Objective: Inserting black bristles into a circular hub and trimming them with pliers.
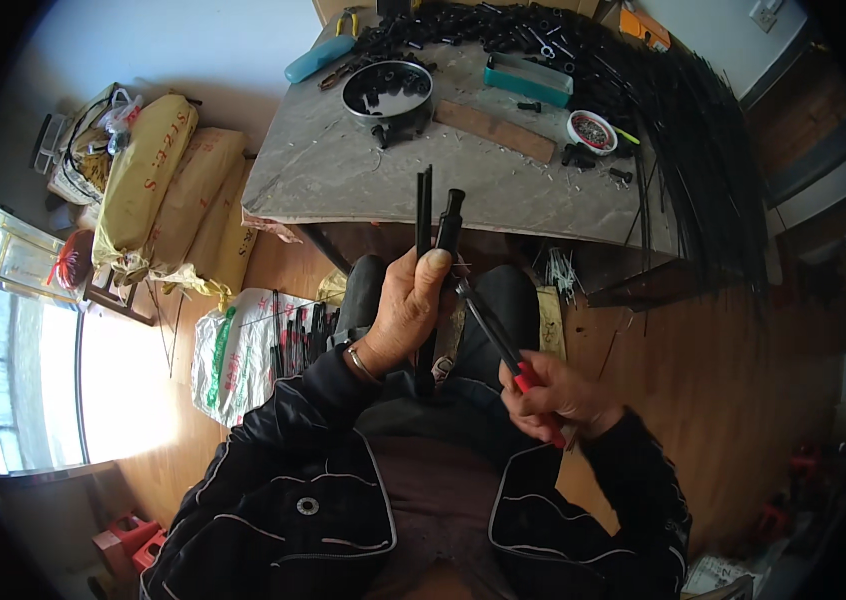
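Observation:
My left hand (411,305), a metal band at its wrist, is closed around a black plastic tube fitting (450,215) and thin black rods (424,205), all held upright above my lap. The thumb presses on the fitting. My right hand (555,395) grips long, slim pliers with red handles (527,378). Their dark jaws (483,315) slant up and left, with the tip at the fitting just beside my left fingers. A thin pin or wire (462,264) sticks out there. Whether the jaws hold it I cannot tell.
Ahead stands a grey table (313,175) bearing a round metal bowl (388,90), a teal tray (528,80), a wooden strip (495,130) and a white dish of small pins (592,132). Black parts heap behind; long black rods (713,150) droop right. Yellow sacks (158,170) stand left.

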Demonstrator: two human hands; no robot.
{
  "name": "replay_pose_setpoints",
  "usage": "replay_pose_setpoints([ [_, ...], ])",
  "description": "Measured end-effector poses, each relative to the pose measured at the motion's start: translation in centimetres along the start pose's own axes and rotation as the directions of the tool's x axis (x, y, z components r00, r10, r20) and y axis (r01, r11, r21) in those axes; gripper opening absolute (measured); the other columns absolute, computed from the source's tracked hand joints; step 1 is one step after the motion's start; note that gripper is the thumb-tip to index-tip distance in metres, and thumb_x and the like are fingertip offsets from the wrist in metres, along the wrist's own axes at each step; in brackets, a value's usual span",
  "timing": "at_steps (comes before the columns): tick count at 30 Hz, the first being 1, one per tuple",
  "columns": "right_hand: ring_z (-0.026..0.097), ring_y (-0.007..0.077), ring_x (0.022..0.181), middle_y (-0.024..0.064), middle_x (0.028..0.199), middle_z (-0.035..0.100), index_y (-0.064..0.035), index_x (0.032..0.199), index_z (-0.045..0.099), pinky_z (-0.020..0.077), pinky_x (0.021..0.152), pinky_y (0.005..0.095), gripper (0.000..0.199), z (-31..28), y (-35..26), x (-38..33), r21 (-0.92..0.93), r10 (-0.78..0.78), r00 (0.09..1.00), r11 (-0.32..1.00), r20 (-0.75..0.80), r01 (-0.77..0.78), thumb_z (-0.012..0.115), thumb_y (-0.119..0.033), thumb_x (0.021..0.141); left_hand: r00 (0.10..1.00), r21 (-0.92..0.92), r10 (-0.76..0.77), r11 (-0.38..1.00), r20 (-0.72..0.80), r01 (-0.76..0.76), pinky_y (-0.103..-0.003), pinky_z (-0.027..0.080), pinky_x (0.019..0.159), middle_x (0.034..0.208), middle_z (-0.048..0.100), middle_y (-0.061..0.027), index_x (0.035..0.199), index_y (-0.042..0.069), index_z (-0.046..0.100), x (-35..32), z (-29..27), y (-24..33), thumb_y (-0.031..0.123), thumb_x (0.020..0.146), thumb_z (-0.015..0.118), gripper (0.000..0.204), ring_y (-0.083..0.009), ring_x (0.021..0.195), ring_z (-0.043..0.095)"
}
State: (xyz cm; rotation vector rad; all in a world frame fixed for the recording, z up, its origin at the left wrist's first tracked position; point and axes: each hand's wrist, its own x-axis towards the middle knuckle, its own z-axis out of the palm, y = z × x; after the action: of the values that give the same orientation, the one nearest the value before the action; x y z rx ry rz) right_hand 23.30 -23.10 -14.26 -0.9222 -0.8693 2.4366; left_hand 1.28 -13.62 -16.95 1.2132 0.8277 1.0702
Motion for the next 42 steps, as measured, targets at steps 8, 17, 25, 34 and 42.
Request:
replay_pose_setpoints([
  [8, 0.058, 0.0130, 0.055, 0.0055, 0.071, 0.057, -0.0026, 0.111, 0.049, 0.0487, 0.051, 0.0221, 0.046, 1.5, -2.2, -1.0, -0.099, -0.139, 0.964, 0.988, -0.228, 0.119, 0.065, -0.039, 0.089, 0.999, 0.068, 0.020, 0.998, -0.041, -0.018, -0.022, 0.038, 0.056, 0.071, 0.053, 0.0028, 0.089, 0.002, 0.060, -0.6, 0.3, 1.3, 0.052, 0.096, 0.048, 0.052, -0.0050, 0.063, 0.046],
  [17, 0.058, 0.0125, 0.067, 0.0047, 0.084, 0.061, 0.0008, 0.118, 0.049, 0.0489, 0.065, 0.0255, 0.050, 0.6, -2.0, -0.8, -0.646, -0.227, 0.954, 0.761, -0.193, 0.050, 0.070, -0.032, 0.087, 0.994, 0.147, 0.101, 0.985, -0.035, -0.094, -0.024, 0.039, 0.063, 0.074, 0.052, 0.0025, 0.095, 0.000, 0.058, -0.7, 0.7, 1.2, 0.050, 0.095, 0.052, 0.050, -0.0067, 0.069, 0.046],
  [25, 0.047, 0.0109, 0.039, 0.0032, 0.050, 0.045, -0.0079, 0.088, 0.047, 0.0370, 0.037, 0.0214, 0.037, 0.2, 1.2, -0.2, 0.367, -0.182, 0.976, 0.921, 0.116, 0.128, 0.070, -0.037, 0.085, 0.999, 0.091, 0.043, 0.995, 0.024, -0.045, -0.023, 0.040, 0.060, 0.075, 0.054, 0.0020, 0.094, 0.002, 0.058, -0.8, 0.1, 1.1, 0.054, 0.095, 0.049, 0.053, -0.0057, 0.069, 0.047],
  [34, 0.052, 0.0080, 0.055, 0.0028, 0.074, 0.055, 0.0010, 0.116, 0.053, 0.0444, 0.051, 0.0223, 0.027, 2.2, -2.9, -0.2, -0.759, -0.432, 0.856, 0.647, -0.285, 0.074, 0.053, -0.011, 0.092, 0.994, -0.025, 0.108, 0.994, -0.002, -0.108, -0.020, 0.033, 0.047, 0.066, 0.048, 0.0043, 0.090, 0.003, 0.055, -0.5, 0.3, 0.4, 0.048, 0.095, 0.053, 0.046, -0.0027, 0.056, 0.040],
  [42, 0.062, 0.0157, 0.064, 0.0118, 0.082, 0.061, 0.0060, 0.121, 0.051, 0.0514, 0.059, 0.0258, 0.051, 2.2, -3.0, -0.3, -0.044, 0.041, 0.999, 0.998, 0.015, -0.041, 0.056, -0.038, 0.095, 0.991, -0.083, 0.012, 0.997, 0.131, -0.002, -0.019, 0.033, 0.047, 0.069, 0.051, 0.0032, 0.095, 0.004, 0.056, -1.1, -0.1, 1.0, 0.055, 0.095, 0.047, 0.052, -0.0028, 0.054, 0.043],
])
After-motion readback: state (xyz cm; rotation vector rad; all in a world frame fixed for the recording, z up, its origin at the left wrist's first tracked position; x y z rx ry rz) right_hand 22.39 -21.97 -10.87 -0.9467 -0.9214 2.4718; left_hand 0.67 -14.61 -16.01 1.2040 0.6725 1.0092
